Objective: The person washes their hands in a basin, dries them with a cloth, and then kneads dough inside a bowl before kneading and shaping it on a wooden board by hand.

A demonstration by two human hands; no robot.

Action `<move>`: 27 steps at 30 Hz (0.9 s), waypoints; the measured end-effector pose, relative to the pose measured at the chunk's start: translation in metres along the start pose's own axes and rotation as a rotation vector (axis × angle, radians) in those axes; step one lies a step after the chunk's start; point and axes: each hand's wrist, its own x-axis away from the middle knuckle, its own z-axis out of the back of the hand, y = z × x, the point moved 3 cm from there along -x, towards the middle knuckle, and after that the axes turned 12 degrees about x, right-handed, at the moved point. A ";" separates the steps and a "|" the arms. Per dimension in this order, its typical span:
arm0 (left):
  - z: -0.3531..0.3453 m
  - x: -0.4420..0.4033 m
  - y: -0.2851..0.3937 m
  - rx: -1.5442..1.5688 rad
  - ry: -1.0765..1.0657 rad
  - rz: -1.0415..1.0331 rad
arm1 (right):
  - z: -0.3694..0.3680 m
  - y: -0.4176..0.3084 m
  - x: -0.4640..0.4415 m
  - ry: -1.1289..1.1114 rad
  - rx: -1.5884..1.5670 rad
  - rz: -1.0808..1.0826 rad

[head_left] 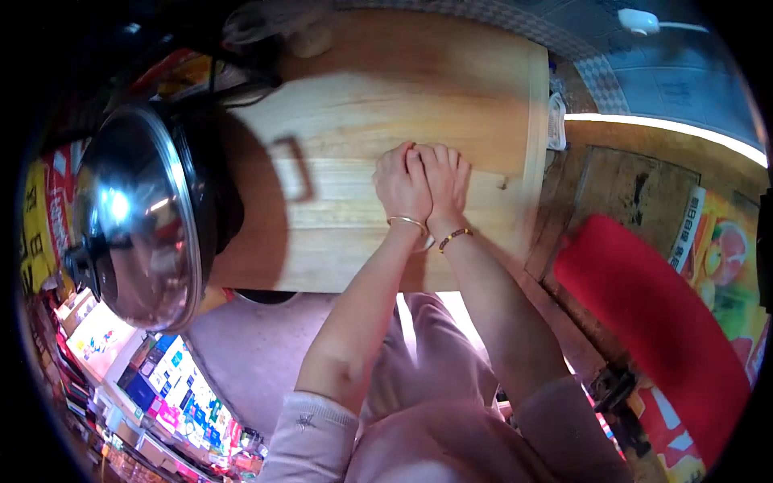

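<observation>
My left hand [403,181] and my right hand [445,181] are pressed side by side over the pale wooden tabletop [346,217], touching each other. The fingers of both are bent and close together, with their tips turned down out of sight. Whatever may lie beneath the palms is hidden. A gold bangle [409,221] circles the left wrist, and a dark bead bracelet with yellow beads [456,237] the right. Between the wrists shows a small pale rounded edge [424,244] that I cannot identify.
On the left stands a dark pot with a shiny domed lid [145,217], its shadow falling across the wood. A red padded chair back [644,314] is to the right. A plastic bag [266,20] lies at the far left corner, and a white tray-like object [556,121] beside the right edge.
</observation>
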 end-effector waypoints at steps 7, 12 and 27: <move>-0.015 -0.032 0.001 -0.181 -0.017 0.000 | -0.013 0.007 -0.031 -0.106 -0.031 0.083; -0.018 -0.041 0.002 -0.129 0.004 0.110 | -0.008 0.011 -0.041 -0.150 -0.111 0.098; 0.031 0.042 0.025 -0.377 -0.336 0.285 | 0.055 0.009 0.070 0.028 -0.206 -0.125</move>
